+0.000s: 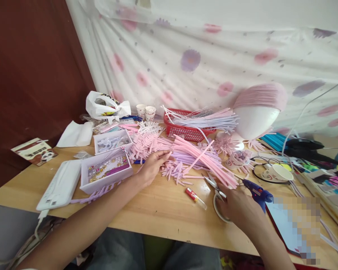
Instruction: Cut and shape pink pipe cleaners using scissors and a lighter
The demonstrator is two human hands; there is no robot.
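Observation:
My left hand [153,165] is pinched closed at the fingertips, with a bit of pale pink pipe cleaner [169,153] showing between thumb and finger. Under and beside it lie short cut lilac and pink pipe cleaner pieces [176,172]. To their right, a bundle of long pink pipe cleaners [205,159] lies slantwise over lilac ones. My right hand [238,206] is closed round the handles of a pair of scissors [215,184], whose blades are slightly apart and point left and away from me. A small red-capped clear tube [195,198] lies left of the scissors.
A red basket [190,132] of pipe cleaners stands at the back, beside a white head form [256,116]. White boxes [108,180] of beads and a power bank [59,183] are on the left. A blue glue gun [257,193], paper cup [278,173] and tablet [287,221] are right.

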